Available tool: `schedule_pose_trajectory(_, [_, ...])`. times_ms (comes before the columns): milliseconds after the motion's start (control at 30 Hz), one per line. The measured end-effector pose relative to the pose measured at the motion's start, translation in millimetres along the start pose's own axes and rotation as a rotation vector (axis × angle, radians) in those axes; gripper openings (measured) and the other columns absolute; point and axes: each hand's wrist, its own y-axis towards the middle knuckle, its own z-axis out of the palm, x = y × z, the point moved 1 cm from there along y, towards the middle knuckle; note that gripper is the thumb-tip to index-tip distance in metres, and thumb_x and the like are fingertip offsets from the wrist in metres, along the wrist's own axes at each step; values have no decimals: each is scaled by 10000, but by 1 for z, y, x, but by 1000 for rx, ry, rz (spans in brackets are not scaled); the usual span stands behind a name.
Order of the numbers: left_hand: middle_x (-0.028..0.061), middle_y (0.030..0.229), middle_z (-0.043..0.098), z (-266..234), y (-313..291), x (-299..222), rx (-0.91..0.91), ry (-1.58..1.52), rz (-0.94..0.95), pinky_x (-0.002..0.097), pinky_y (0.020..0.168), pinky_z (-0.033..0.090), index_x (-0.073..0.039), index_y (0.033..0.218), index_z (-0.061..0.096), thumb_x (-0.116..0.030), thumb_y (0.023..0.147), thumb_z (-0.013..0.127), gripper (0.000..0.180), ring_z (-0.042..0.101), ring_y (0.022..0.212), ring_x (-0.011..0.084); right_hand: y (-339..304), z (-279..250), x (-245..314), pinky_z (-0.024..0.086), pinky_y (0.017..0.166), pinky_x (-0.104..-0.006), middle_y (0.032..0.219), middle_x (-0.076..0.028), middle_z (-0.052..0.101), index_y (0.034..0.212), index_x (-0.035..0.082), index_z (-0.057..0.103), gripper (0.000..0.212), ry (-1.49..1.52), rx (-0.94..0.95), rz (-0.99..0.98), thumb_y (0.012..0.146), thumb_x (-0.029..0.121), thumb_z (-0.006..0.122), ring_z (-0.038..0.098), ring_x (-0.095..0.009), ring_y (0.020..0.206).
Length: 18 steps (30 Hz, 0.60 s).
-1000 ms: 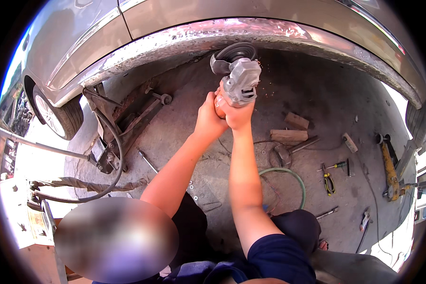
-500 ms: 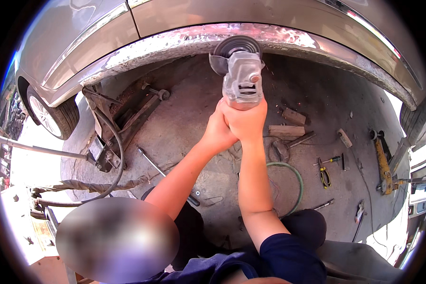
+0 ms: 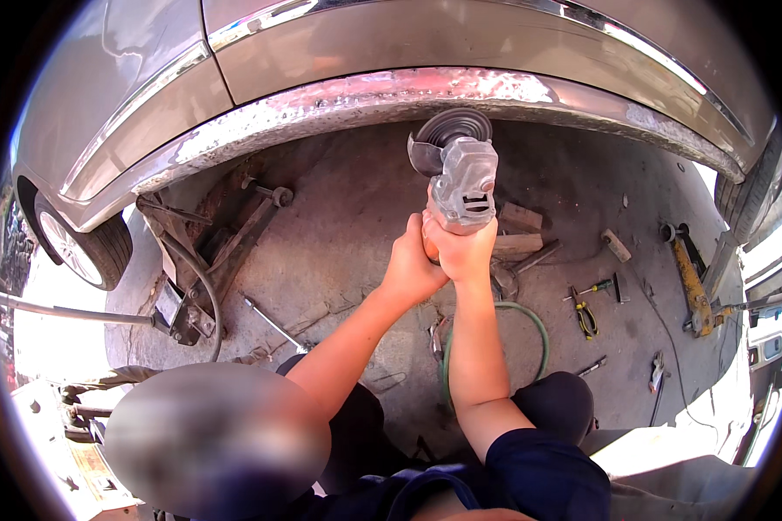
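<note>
Both my hands are closed around the grey body of an angle grinder point(image 3: 466, 178), held out in front of me. My right hand point(image 3: 462, 250) wraps its rear end, and my left hand point(image 3: 413, 263) grips just beside it, its fingers partly hidden. At the far end sits a dark round disc point(image 3: 454, 128) with a metal guard point(image 3: 424, 156) on its left. Just beyond the disc runs the car's sill point(image 3: 321, 97), scraped to bare metal with reddish patches. Whether the disc touches the sill I cannot tell.
A jack-like metal frame point(image 3: 235, 239) stands left, near a wheel point(image 3: 82, 239). On the floor lie wooden blocks point(image 3: 519, 245), a hammer point(image 3: 530, 260), yellow-black pliers point(image 3: 585, 317), a green hose point(image 3: 539, 334) and a long bar point(image 3: 274, 319). A yellow jack point(image 3: 691, 278) stands right.
The grinder has drawn back toward me from over the sill and shifted slightly right, both hands still on it. Small sparks seen near it earlier no longer show. The whole view has shifted somewhat.
</note>
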Motion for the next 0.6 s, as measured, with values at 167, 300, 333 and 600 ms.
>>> schedule_pose_trajectory(167, [171,1245,683,-1,10,21,-178,3,221,434,963,527,-49,1321,604,-257,746,868,666,675,1177,356,11,22,11,569,851,-356,993,-115,757,1185,-13,642,626,-184,93,-65,625,135,880,737,-190,914])
schedule_pose_trajectory(300, [159,1225,697,-5,14,15,-50,39,208,415,960,531,-43,1343,554,-230,744,873,704,696,1147,336,14,20,24,574,862,-359,1008,-130,759,1192,-28,635,618,-226,39,9,641,118,875,741,-207,914])
schedule_pose_trajectory(333, [162,1218,698,3,8,0,-46,16,114,410,955,532,-32,1339,542,-222,743,874,709,701,1140,336,15,9,29,576,867,-357,1020,-133,758,1189,-38,633,600,-148,-11,123,655,101,868,740,-207,918])
schedule_pose_trajectory(600, [212,1054,712,5,10,5,-97,14,170,413,866,556,-1,1228,452,-231,740,883,690,724,1059,378,12,10,13,570,857,-337,994,-113,754,1132,-41,641,527,-190,30,16,663,84,849,726,-175,921])
